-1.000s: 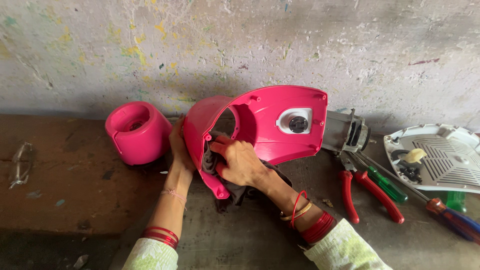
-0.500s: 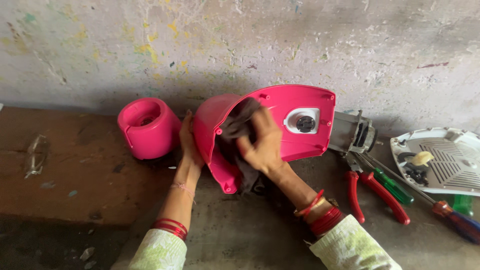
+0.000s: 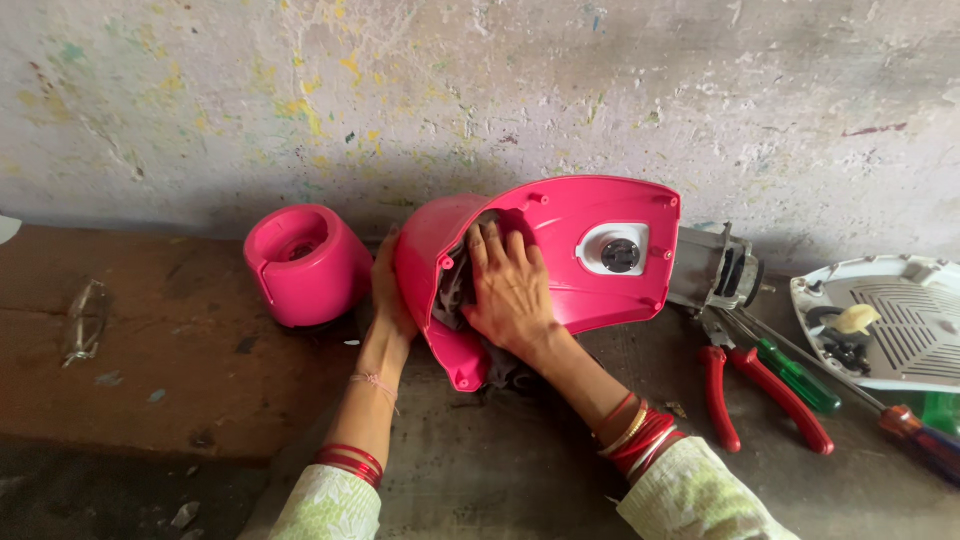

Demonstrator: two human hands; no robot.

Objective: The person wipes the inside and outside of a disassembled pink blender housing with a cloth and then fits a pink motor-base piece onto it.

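Note:
A pink plastic appliance housing lies tipped on its side against the wall, its hollow inside facing me, with a white and black knob fitting on its wall. My left hand grips the housing's left outer edge. My right hand lies flat inside the hollow, fingers spread, pressing a grey cloth against the inner surface. Red bangles sit on both wrists.
A pink cup-shaped part stands left of the housing. To the right lie a metal motor, red-handled pliers, a green-handled screwdriver, a red-handled screwdriver and a white vented base plate. A brown wooden board lies left.
My right hand went from gripping the housing's rim to lying flat inside it on the grey cloth. The view has shifted, so everything sits further right.

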